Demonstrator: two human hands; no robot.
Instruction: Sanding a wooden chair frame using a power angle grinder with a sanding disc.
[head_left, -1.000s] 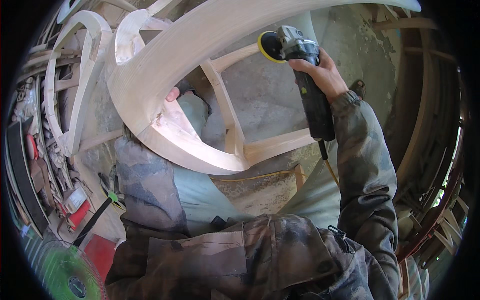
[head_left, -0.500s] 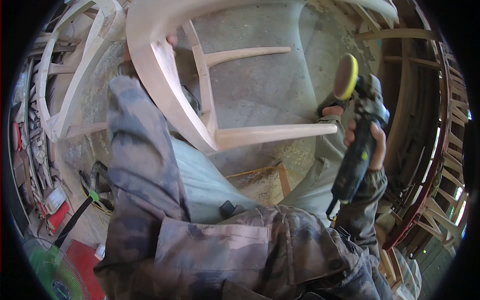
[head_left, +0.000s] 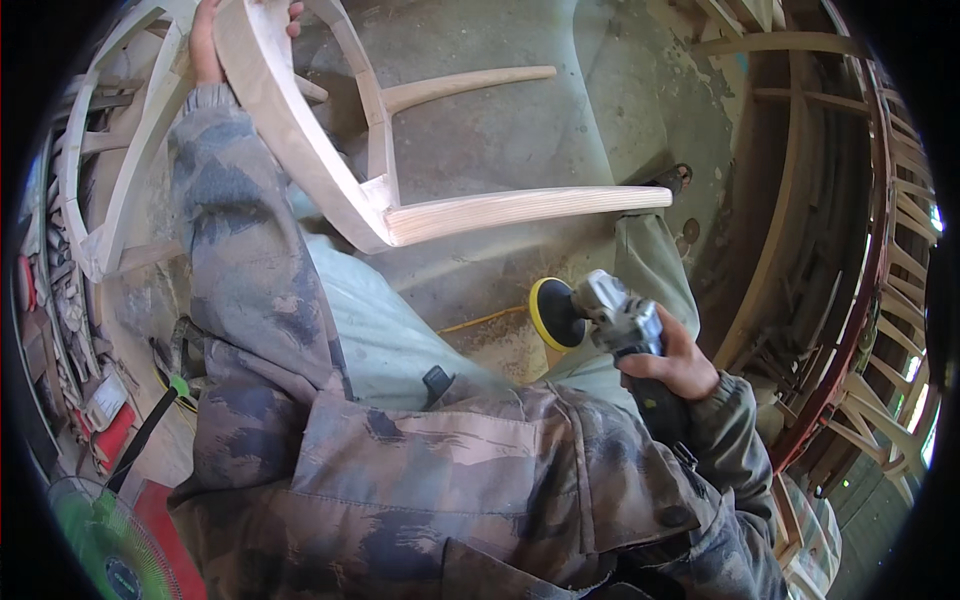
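Note:
A bare wooden chair frame (head_left: 330,180) with curved members tilts over my lap, one leg reaching to the right across the concrete. My left hand (head_left: 207,45) is wrapped round its thick curved rail near the top edge, fingertips showing on the far side. In my right hand (head_left: 680,360) is an angle grinder (head_left: 625,318), gripped round its dark body close to the metal head. The grinder carries a round sanding pad (head_left: 557,313) with a yellow rim and black back. That pad is apart from the wood, below the chair leg and above my right thigh.
Another wooden chair frame (head_left: 105,240) stands at the far left beside stacked offcuts (head_left: 62,300). A green fan (head_left: 115,545) is at the lower left. Several wooden frames (head_left: 905,260) line the right side behind a red-brown rail (head_left: 835,390). Sawdust lies on the floor (head_left: 480,345) between my legs.
My right hand has brought the grinder down and left, turning its pad toward the left. The chair frame has shifted up and left and rolled, with my left hand now showing more on its rail.

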